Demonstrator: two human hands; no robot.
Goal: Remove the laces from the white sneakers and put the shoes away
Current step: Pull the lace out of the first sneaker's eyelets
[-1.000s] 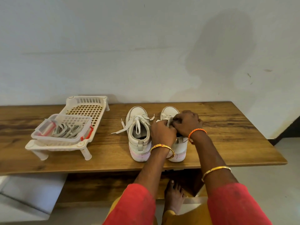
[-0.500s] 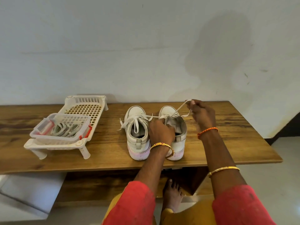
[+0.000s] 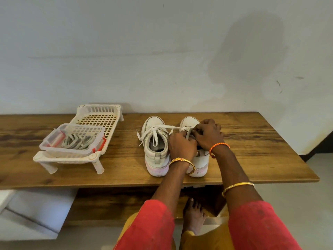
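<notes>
Since half a second ago my right hand point(image 3: 209, 135) has dropped back onto the right sneaker point(image 3: 199, 159). On the table point(image 3: 252, 150), left to right: left sneaker point(image 3: 155, 150) laced; left hand point(image 3: 182, 147) and right fingers point(image 3: 196, 131) curled, pinching the lace point(image 3: 173, 127).

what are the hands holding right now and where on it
Both hands, left hand and right hand, pinch the white flat lace at the eyelets of the right-side white sneaker.

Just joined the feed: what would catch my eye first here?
Both hands, left and right, bunched over the right sneaker at the middle of the wooden table, working its lace. Beside it the left sneaker is laced. At the table's left, a white rack carries a clear box.
</notes>
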